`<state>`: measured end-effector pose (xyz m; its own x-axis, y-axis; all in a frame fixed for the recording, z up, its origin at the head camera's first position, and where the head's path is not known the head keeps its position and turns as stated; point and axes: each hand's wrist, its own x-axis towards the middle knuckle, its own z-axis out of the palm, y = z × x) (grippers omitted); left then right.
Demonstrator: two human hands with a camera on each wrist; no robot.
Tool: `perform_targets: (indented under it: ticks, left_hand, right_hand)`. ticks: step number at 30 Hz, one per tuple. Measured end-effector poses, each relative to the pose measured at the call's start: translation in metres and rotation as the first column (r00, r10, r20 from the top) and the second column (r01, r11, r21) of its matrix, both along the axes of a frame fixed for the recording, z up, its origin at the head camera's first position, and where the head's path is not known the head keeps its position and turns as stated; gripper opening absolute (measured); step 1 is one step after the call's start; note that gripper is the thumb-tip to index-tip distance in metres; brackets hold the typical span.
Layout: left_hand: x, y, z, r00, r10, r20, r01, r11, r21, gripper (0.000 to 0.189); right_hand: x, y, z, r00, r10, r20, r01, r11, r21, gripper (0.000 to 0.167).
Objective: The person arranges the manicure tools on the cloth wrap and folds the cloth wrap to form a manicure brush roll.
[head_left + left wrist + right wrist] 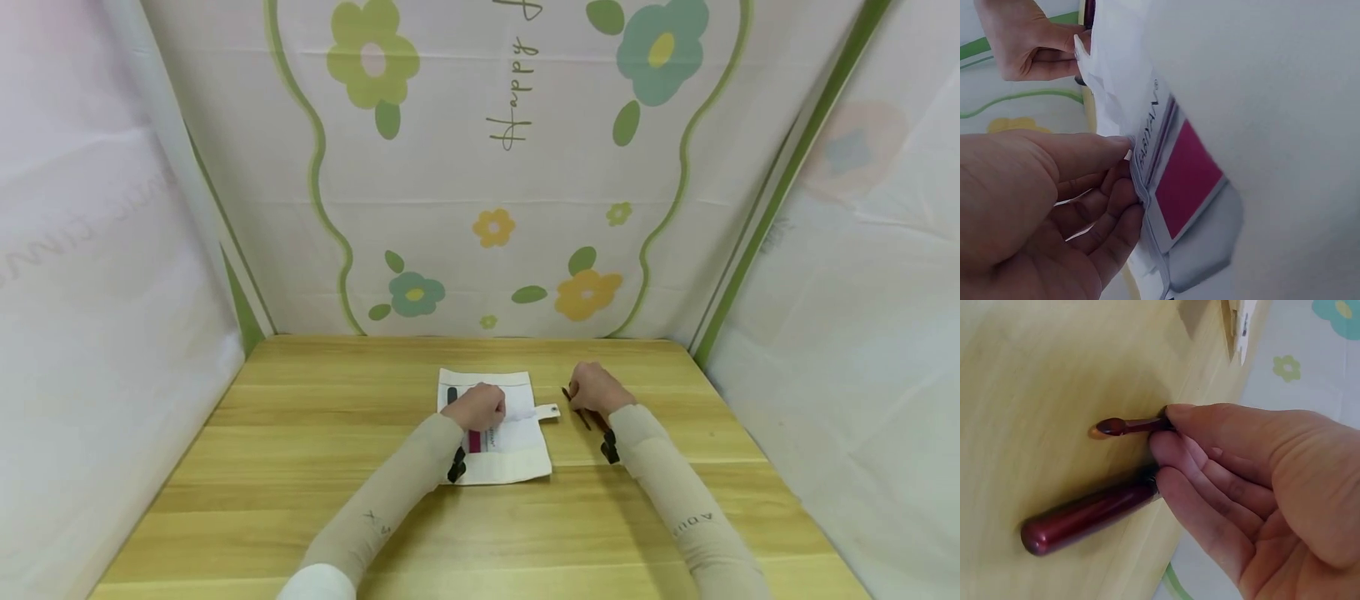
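My left hand (480, 406) is over an unfolded white case (517, 462). In the left wrist view its thumb and fingertips pinch the edge of a clear pocket (1141, 194) on that case. Behind the pocket's film show a magenta block (1190, 178) and printed lettering. To the right, my right hand (600, 390) pinches a slender dark red stick (1141, 425) with a teardrop-shaped end, held close over the table. Beside it, a thicker dark red rod (1088, 515) with a rounded end reaches to my fingertips; its other end is hidden.
The case's snap strap (548, 412) points right, toward my right hand. A dark piece (452, 396) shows at the case's upper left. The wooden table (337, 467) is bounded by a flowered cloth wall (450, 175) at the back and white cloth on both sides.
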<state>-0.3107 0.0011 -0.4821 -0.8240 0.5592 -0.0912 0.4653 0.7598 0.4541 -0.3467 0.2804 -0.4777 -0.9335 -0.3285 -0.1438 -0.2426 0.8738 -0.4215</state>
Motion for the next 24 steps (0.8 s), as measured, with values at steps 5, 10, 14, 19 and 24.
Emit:
perform_targets:
  ticks: [5, 10, 14, 19, 24]
  left_hand:
    - [-0.001, -0.001, 0.003, 0.999, -0.017, 0.049, 0.017, 1.0, -0.011, 0.03]
    - [-0.005, -0.004, 0.005, 0.995, -0.018, 0.095, 0.022, 0.999, -0.044, 0.035]
    - [-0.009, -0.007, 0.005, 0.995, -0.029, 0.1, 0.037, 0.997, -0.072, 0.035]
    - [-0.009, -0.009, 0.005, 0.995, -0.032, 0.098, 0.04, 0.996, -0.079, 0.027]
    - [-0.01, -0.01, 0.005, 0.995, -0.038, 0.094, 0.046, 0.995, -0.089, 0.023]
  right_hand:
    - [-0.002, -0.001, 0.006, 1.0, -0.014, 0.014, 0.014, 0.999, -0.046, 0.056]
    - [-0.003, -0.006, 0.021, 1.0, -0.012, -0.017, 0.011, 0.998, -0.064, 0.02]
    - [-0.003, -0.015, 0.033, 0.999, -0.018, -0.034, 0.014, 0.993, -0.115, 0.02]
    - [-0.003, -0.033, 0.043, 0.999, -0.041, -0.017, 0.037, 0.981, -0.192, 0.02]
    - [-0.006, -0.054, 0.045, 0.998, -0.062, -0.005, 0.058, 0.963, -0.262, 0.016]
